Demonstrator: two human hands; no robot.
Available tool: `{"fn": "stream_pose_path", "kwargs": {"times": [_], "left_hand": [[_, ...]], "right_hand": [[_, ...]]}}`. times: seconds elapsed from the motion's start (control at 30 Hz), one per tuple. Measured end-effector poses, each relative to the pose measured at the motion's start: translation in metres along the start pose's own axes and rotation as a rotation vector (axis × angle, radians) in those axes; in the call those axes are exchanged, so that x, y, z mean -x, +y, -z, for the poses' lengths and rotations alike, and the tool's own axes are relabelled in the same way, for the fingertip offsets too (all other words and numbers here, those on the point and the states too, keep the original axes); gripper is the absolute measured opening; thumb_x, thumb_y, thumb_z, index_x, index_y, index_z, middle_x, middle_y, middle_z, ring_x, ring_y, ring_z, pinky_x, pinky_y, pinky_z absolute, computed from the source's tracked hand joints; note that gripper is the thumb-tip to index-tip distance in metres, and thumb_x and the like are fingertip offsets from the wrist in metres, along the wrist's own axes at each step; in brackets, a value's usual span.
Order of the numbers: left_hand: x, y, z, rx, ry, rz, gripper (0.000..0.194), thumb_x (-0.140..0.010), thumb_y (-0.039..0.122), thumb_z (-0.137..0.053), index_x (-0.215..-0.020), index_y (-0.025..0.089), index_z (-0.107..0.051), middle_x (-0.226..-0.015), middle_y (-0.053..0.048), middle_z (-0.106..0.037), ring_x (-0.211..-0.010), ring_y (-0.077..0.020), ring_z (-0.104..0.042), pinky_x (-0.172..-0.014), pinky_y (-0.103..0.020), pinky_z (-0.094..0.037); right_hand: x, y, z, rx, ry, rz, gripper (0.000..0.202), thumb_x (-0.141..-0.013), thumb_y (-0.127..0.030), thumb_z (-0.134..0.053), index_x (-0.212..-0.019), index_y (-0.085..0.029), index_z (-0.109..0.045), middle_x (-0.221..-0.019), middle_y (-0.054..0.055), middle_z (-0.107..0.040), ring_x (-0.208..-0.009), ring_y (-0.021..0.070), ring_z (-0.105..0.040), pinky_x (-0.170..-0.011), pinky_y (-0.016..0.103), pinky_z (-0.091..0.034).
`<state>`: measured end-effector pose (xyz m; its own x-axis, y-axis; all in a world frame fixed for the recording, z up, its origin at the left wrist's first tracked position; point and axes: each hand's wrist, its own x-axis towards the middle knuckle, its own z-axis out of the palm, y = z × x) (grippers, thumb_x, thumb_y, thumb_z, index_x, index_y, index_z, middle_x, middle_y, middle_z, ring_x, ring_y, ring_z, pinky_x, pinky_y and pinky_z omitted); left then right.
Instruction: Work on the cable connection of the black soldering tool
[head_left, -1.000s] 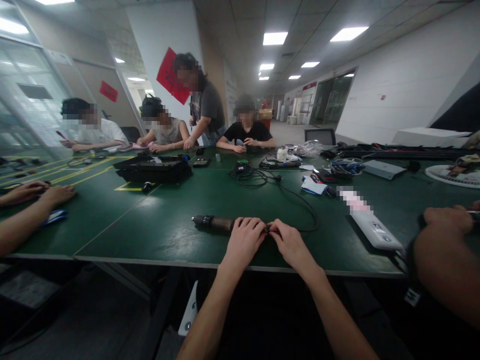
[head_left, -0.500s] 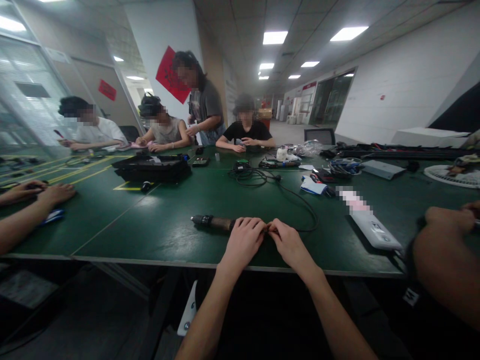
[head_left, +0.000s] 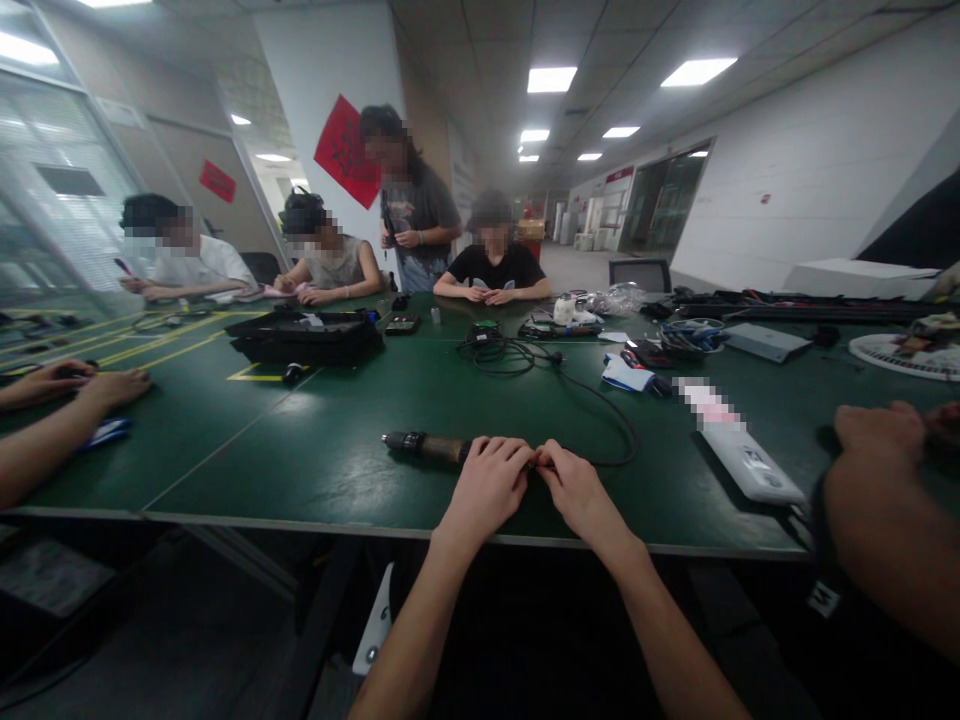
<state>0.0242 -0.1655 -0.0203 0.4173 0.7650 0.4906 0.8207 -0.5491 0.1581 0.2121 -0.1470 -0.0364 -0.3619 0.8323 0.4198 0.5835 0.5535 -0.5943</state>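
An electric screwdriver [head_left: 431,447] lies on the green table with its chuck end pointing left. My left hand [head_left: 491,483] is closed over its rear part, which the fingers hide. Close on the right, my right hand [head_left: 577,490] pinches the black cord [head_left: 628,425] where it meets the tool's tail. The fingertips of both hands almost touch there, and the exact joint is covered. From behind my right hand the cord loops out and back to a coil farther up the table.
A black tray [head_left: 304,340] stands at the left back. To the right lies a white power strip [head_left: 750,460], with a blue-and-white packet [head_left: 628,372] near it. Wires and electronics crowd the far side. Co-workers' hands [head_left: 112,387] rest at both sides, and people sit opposite.
My hands and the screwdriver have barely moved. Across the table, the standing person has straightened and now holds a dark object; the seated person's hands have come down to the table.
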Motion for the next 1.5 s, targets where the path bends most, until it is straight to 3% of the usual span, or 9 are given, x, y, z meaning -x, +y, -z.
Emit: {"fn": "stream_pose_path", "kwargs": {"times": [0.4,0.53,1.0,1.13,1.5], "left_hand": [[0.0002,-0.0007,-0.0005,-0.015,0.002,0.034,0.011,-0.102,0.025,-0.062,-0.112,0.026,-0.06,-0.118,-0.001,-0.07,-0.114,-0.0223,-0.061,-0.104,-0.042,-0.041],[0.0009,-0.0007,0.0001,-0.01,-0.002,0.005,0.018,-0.1,0.023,-0.063,-0.118,0.027,-0.06,-0.123,-0.001,-0.07,-0.118,-0.0227,-0.06,-0.106,-0.043,-0.04],[0.0011,-0.0003,0.0001,0.0,0.017,0.031,0.014,-0.101,0.027,-0.064,-0.114,0.026,-0.06,-0.121,-0.003,-0.07,-0.116,-0.0226,-0.062,-0.104,-0.041,-0.042],[0.0018,-0.0008,0.0,0.003,0.015,-0.008,0.022,-0.098,0.02,-0.064,-0.118,0.027,-0.06,-0.126,-0.001,-0.069,-0.12,-0.0223,-0.06,-0.108,-0.043,-0.04],[0.0019,-0.0011,0.0011,-0.008,0.004,0.018,0.015,-0.102,0.022,-0.058,-0.116,0.027,-0.062,-0.123,-0.002,-0.069,-0.117,-0.0222,-0.061,-0.106,-0.042,-0.041]], "right_hand": [[0.0001,-0.0002,-0.0004,-0.006,0.003,0.001,0.013,-0.1,-0.014,-0.047,-0.097,-0.026,-0.05,-0.098,0.004,-0.067,-0.092,0.0208,-0.065,-0.084,0.032,-0.046],[-0.0009,-0.0007,-0.0002,0.003,-0.007,-0.009,0.011,-0.1,-0.015,-0.048,-0.096,-0.025,-0.051,-0.097,0.005,-0.068,-0.091,0.0209,-0.065,-0.082,0.032,-0.046],[0.0002,0.0034,-0.0019,-0.007,0.01,0.016,0.011,-0.1,-0.016,-0.05,-0.097,-0.026,-0.052,-0.1,0.005,-0.069,-0.093,0.0207,-0.066,-0.084,0.031,-0.047],[-0.0001,0.0037,-0.0022,-0.007,-0.001,0.004,0.011,-0.1,-0.016,-0.05,-0.097,-0.026,-0.052,-0.099,0.005,-0.069,-0.092,0.0207,-0.066,-0.083,0.031,-0.047],[-0.0004,0.0039,-0.003,0.003,0.002,0.0,0.011,-0.101,-0.017,-0.049,-0.096,-0.026,-0.05,-0.099,0.004,-0.068,-0.091,0.0207,-0.066,-0.083,0.031,-0.045]]}}
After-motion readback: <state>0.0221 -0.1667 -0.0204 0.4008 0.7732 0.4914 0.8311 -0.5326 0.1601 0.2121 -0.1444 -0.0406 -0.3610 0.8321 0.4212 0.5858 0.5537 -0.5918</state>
